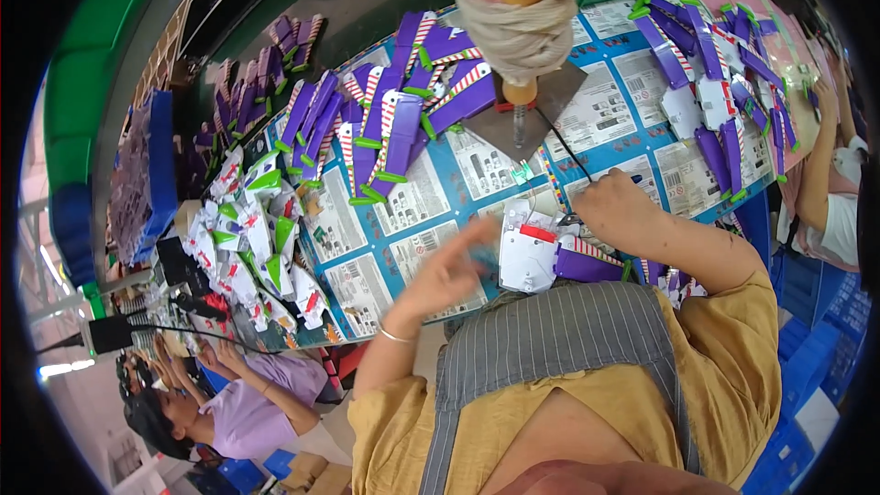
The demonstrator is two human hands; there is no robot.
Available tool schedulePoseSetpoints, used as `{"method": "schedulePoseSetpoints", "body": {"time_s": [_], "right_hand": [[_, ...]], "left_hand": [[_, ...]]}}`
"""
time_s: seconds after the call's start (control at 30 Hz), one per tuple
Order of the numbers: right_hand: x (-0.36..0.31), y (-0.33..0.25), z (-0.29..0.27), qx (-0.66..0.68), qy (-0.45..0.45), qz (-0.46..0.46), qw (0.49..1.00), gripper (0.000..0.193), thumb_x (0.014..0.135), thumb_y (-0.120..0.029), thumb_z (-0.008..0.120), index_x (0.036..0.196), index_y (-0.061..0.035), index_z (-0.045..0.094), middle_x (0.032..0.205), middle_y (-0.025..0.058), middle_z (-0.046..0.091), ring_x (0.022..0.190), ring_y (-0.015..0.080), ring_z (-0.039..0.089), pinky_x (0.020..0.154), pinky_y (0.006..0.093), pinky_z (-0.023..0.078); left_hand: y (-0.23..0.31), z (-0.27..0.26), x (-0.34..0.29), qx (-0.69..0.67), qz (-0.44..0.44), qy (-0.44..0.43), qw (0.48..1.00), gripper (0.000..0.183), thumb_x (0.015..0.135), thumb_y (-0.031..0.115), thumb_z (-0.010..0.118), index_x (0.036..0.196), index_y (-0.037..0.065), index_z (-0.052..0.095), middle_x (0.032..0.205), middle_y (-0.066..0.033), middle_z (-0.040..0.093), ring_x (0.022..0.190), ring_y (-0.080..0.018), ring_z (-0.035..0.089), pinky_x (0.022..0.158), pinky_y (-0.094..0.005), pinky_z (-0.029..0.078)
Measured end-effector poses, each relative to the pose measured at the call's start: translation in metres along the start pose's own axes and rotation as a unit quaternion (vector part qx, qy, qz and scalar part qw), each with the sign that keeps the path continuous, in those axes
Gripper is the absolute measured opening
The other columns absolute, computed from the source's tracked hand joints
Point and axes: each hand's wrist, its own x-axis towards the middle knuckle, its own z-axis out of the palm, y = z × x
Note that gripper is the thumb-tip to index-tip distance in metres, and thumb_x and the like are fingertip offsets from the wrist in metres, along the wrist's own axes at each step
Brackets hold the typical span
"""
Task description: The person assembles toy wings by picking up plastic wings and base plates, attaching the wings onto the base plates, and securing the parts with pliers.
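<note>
1. While my right hand is bent in above the upper right of the white casing, my left hand is blurred, fingers spread, well to the casing's left side, with nothing visible in its grasp.
2. Right hand: fingers look curled. A dark object shows just below them, and a thin black line, cord or rod, reaches them from the upper left. I cannot tell whether either is gripped.
3. Location: the casing, with a red part on it, lies at the near edge of the surface, just in front of my apron. A purple part with a striped edge adjoins its right; joined or merely touching, undetermined.
4. Step in hand, as judged: handwork on 1 casing. The hanging driver has neither of my 2 hands on it.
5. Next move, as judged: it calls for the left hand to steady the casing while the right works at its upper right, keeping the thin multicoloured strip unpinched.
6. Stock: purple pieces lie heaped beyond; white-and-green pieces, far left.
</note>
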Motion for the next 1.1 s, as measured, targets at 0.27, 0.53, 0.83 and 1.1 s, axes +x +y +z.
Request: {"method": "schedulePoseSetpoints", "body": {"time_s": [0.27, 0.53, 0.83, 1.1], "right_hand": [[0.004, -0.009, 0.001, 0.014, 0.025, -0.003, 1.000, 0.004, 0.070, -0.011, 0.056, 0.068, -0.0103, 0.060, 0.064, 0.0060, 0.060, 0.062, 0.0226, 0.061, 0.057, 0.0360, 0.043], [0.003, -0.004, 0.006, 0.027, 0.042, 0.005, 0.999, 0.008, 0.071, -0.013, 0.054, 0.067, -0.0100, 0.059, 0.067, 0.0075, 0.061, 0.064, 0.0234, 0.061, 0.056, 0.0375, 0.042], [0.020, 0.001, 0.006, -0.021, 0.026, -0.044, 0.998, 0.004, 0.068, -0.012, 0.056, 0.068, -0.0085, 0.056, 0.063, 0.0061, 0.057, 0.064, 0.0217, 0.058, 0.060, 0.0359, 0.040], [0.015, -0.009, 0.004, -0.006, -0.003, -0.008, 1.000, 0.005, 0.071, -0.013, 0.057, 0.069, -0.0087, 0.057, 0.064, 0.0058, 0.058, 0.065, 0.0205, 0.059, 0.062, 0.0335, 0.040]], "left_hand": [[0.061, -0.076, 0.088, 0.593, 0.063, 0.366, 0.715, 0.067, 0.073, 0.025, 0.071, 0.130, 0.006, 0.042, 0.107, -0.0195, 0.053, 0.087, -0.0366, 0.057, 0.073, -0.0405, 0.047], [0.030, -0.020, 0.014, 0.222, 0.058, 0.234, 0.945, 0.042, 0.072, 0.002, 0.063, 0.110, 0.006, 0.044, 0.092, -0.0008, 0.052, 0.083, -0.0090, 0.054, 0.066, -0.0223, 0.044], [-0.034, -0.005, -0.040, -0.107, -0.058, 0.230, 0.966, 0.015, 0.083, 0.006, 0.061, 0.097, 0.000, 0.059, 0.082, -0.0024, 0.062, 0.073, -0.0098, 0.058, 0.069, -0.0224, 0.047], [0.003, -0.009, 0.031, 0.368, 0.024, 0.135, 0.920, 0.021, 0.081, 0.022, 0.067, 0.086, 0.002, 0.064, 0.069, -0.0088, 0.062, 0.060, -0.0174, 0.058, 0.056, -0.0267, 0.044]]}}
